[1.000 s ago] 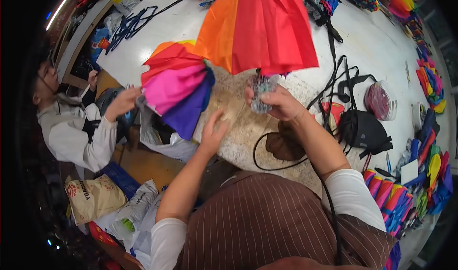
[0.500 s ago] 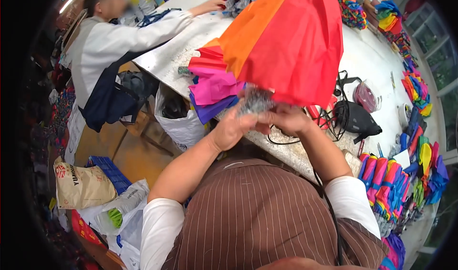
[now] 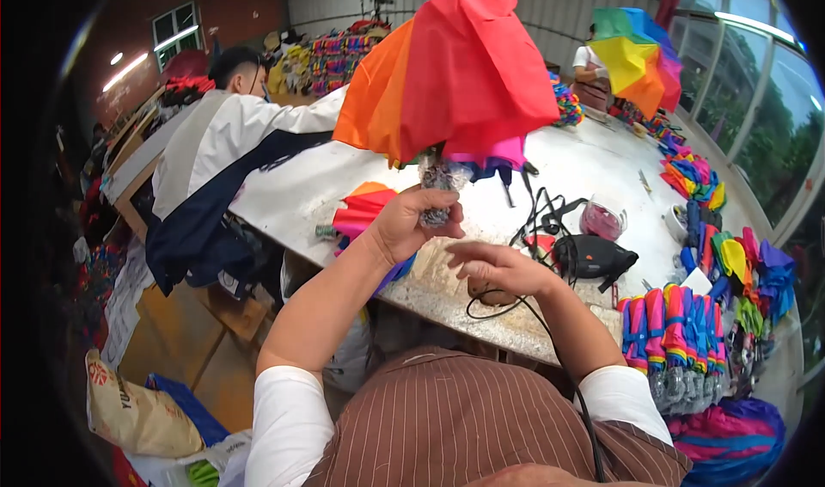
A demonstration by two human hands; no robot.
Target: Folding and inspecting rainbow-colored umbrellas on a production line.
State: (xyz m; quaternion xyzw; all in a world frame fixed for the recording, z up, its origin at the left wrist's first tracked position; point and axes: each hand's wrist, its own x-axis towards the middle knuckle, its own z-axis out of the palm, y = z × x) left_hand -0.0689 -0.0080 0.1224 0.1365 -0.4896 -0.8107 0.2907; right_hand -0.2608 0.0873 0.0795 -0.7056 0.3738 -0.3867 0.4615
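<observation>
At the far left a co-worker in a white and dark jacket (image 3: 225,156) leans over the bench (image 3: 593,156), close to my working space. My left hand (image 3: 411,222) is closed around the clear, sparkling handle (image 3: 436,196) of the rainbow umbrella (image 3: 455,74), which I hold upright above the bench edge with its canopy half open over my fingers. My right hand (image 3: 498,268) hovers just beside and a little lower, fingers loosely curled and gripping nothing, near a black cable (image 3: 550,220). Further right lies a black heat tool (image 3: 593,257), then a row of folded rainbow umbrellas (image 3: 675,336) at the bench edge. I think the risk is in my single grip: the canopy is wide and top-heavy, so if my left fingers slip on the smooth handle, the umbrella may tilt and hit the co-worker or fall on the tool. Also the cable could catch my right wrist.
</observation>
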